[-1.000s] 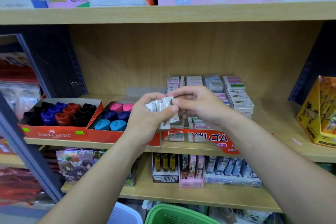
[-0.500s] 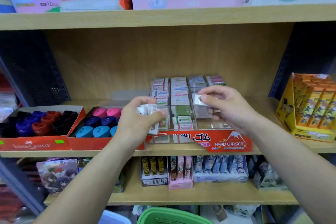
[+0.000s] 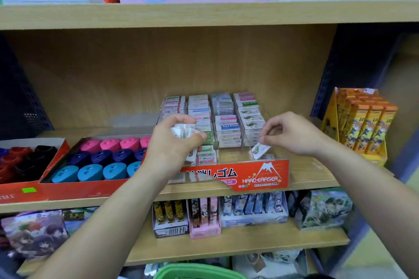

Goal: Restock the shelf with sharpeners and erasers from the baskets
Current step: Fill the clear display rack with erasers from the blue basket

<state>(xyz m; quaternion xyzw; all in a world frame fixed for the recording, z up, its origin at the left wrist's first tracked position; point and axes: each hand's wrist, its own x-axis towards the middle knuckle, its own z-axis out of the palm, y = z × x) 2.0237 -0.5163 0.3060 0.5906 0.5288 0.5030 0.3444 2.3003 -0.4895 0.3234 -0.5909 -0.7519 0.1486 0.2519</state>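
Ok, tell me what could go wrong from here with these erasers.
1. The left hand grips a loose bundle of erasers; one might slip out, perhaps into the sharpener box beside it.
2. The right hand pinches a single eraser by one end, tilted over the front right slot of the eraser tray; it may land crooked.

My right hand has left my left hand's eraser bundle and lowers one eraser into the display tray.
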